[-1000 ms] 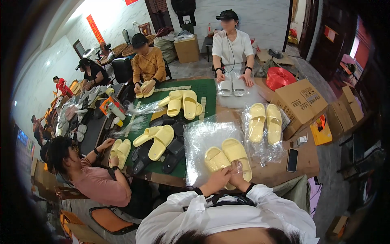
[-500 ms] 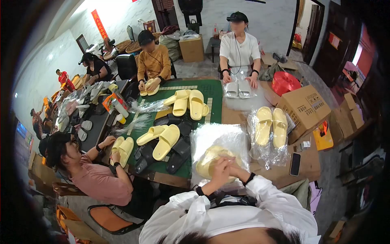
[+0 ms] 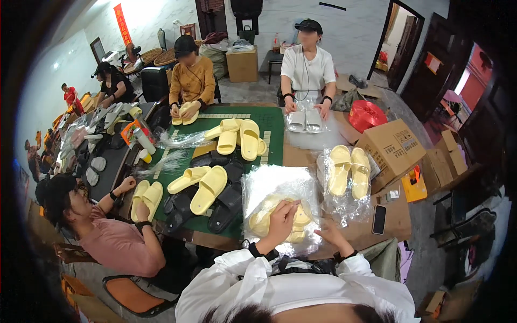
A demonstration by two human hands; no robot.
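A pair of pale yellow slippers (image 3: 260,223) lies on a stack of clear plastic bags (image 3: 269,180) at the table edge in front of me. My left hand (image 3: 282,219) is over the slippers, its fingertips pressed together in a pinch; anything between them is too small to make out. It partly covers the slippers. To the right of the stack, my right hand (image 3: 335,237) is held apart from the slippers with its fingers stretched out, holding nothing. A second yellow pair (image 3: 349,171) lies in a clear bag to the right.
Yellow slippers (image 3: 209,189) and black slippers (image 3: 229,207) are heaped on the green mat (image 3: 266,118) to my left. A phone (image 3: 379,219), a cardboard box (image 3: 393,148) and a red ribbon roll (image 3: 368,115) are at right. Several people handle slippers around the table.
My hands were together over the slippers and have come apart. The right hand has moved right, off the slippers; the left stays above them. The whole view has shifted slightly.
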